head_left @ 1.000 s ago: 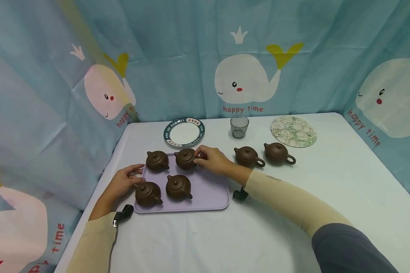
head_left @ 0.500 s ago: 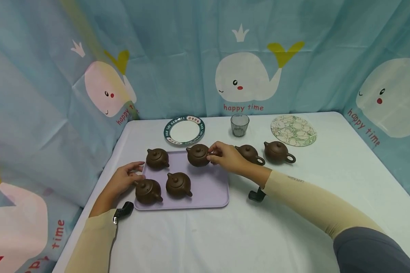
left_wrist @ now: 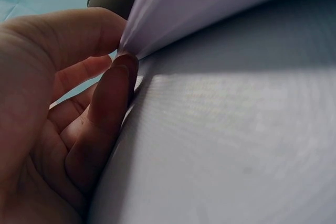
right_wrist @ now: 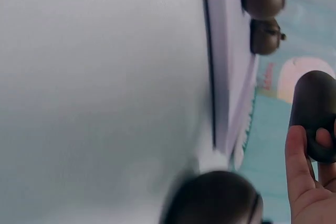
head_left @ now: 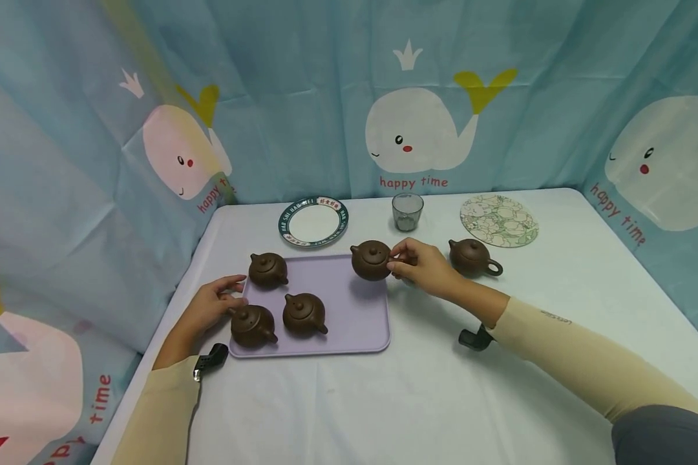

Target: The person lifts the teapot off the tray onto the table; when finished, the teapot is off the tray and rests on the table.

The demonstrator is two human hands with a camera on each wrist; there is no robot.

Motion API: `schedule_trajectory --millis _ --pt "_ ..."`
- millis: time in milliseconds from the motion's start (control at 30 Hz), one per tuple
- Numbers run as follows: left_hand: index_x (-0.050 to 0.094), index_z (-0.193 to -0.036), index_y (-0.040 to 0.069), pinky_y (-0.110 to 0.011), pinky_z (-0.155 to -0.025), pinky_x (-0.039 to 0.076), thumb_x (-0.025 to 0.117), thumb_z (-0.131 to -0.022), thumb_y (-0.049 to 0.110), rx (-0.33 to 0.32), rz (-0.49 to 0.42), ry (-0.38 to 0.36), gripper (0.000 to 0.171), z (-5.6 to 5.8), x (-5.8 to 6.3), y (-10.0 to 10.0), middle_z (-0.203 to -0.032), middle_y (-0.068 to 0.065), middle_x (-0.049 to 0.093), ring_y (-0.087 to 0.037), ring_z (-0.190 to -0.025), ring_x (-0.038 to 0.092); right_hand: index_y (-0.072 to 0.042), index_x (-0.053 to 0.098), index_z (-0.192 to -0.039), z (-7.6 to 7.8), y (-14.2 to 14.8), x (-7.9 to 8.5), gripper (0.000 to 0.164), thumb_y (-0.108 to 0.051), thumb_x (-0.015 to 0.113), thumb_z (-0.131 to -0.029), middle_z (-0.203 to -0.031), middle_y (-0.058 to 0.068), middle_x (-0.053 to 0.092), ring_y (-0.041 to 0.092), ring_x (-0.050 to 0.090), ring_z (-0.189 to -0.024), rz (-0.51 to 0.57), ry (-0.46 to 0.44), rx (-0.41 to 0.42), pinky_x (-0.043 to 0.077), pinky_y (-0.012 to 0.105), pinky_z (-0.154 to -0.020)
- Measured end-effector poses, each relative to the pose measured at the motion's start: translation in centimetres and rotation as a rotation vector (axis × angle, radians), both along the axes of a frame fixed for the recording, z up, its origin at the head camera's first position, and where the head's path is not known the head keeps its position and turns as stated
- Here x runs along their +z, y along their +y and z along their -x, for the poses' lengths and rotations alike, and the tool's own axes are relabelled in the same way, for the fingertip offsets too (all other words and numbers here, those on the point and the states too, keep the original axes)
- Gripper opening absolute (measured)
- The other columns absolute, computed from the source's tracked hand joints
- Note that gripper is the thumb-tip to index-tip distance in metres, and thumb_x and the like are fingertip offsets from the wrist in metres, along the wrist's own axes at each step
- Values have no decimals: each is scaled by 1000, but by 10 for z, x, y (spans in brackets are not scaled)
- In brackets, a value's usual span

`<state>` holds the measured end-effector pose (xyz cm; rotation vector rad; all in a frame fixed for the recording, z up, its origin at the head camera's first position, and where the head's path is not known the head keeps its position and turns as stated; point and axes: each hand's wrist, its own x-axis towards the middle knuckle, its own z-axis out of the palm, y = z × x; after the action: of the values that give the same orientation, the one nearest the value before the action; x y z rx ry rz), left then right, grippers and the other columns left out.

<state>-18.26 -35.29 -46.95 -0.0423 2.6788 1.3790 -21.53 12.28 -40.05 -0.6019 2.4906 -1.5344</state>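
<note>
1. While my right hand point(head_left: 424, 266) is pinching a brown teapot point(head_left: 371, 261) by its looped handle point(right_wrist: 317, 155), the pot is hanging over the far right corner of the lilac tray point(head_left: 357, 323), sitting pretty level, spout point(head_left: 354, 249) pointing off to the left.
2. My left hand point(head_left: 209, 307) is touching the tray's left edge with thumb and fingers; can't tell if it's properly gripping or just steadying.
3. Three other teapots point(head_left: 305, 315) are sitting on the tray, and one more teapot point(head_left: 470, 258) is standing on the table point(head_left: 326, 413) just past my right hand.
4. Going by looks, I'm guessing hard, smooth clay: light enough for a pinch, probably easy to chip.
5. The lid point(head_left: 373, 252) is seemingly just resting there, so I'm betting tilting is risky. Handle's looking like the best hold; grabbing the spout is asking for a snap.
</note>
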Motion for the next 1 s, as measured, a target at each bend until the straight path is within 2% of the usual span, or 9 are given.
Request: schedule_trajectory --millis 167,300,433,600,767,1000 --pt "47 -142 5 -28 -70 49 74 -84 13 2 3 9 65 3 0 -1 -126 -22 54 -19 -80 61 -7 60 -110 3 29 13 23 -19 69 -92 -94 8 67 21 66 -85 18 -3 -31 53 45 -77" --pt "46 -143 4 -27 -70 49 75 -84 14 -13 -5 18 66 6 0 1 -127 -23 54 -19 -80 62 -3 57 -112 4 57 22 23 -14 66 -93 -95 13 66 23 67 -85 15 -5 -33 53 47 -79" --pt "46 -143 3 -26 -71 48 75 -84 15 -22 -2 18 67 8 -1 3 -128 -24 54 -19 -81 61 2 55 -113 3 85 26 25 -12 64 -94 -97 18 66 29 68 -87 14 -8 -46 54 40 -76" --pt "46 -143 5 -28 -73 48 74 -84 15 -4 20 3 66 7 -1 5 -128 -22 54 -20 -82 61 6 53 -114 -1 120 28 29 -13 64 -95 -98 22 65 26 69 -85 -7 11 -112 55 31 -74" --pt "46 -143 5 -30 -72 48 74 -85 17 7 42 -2 65 3 -1 3 -127 -21 55 -20 -83 61 7 52 -115 -5 149 27 29 -11 63 -95 -97 18 65 15 69 -82 -1 62 -211 55 31 -74" --pt "45 -144 5 -29 -71 49 74 -85 18 -13 37 14 67 1 -3 -2 -127 -22 55 -21 -81 62 8 49 -116 -13 191 22 30 -11 62 -96 -95 6 68 12 69 -80 14 70 -294 54 27 -71"
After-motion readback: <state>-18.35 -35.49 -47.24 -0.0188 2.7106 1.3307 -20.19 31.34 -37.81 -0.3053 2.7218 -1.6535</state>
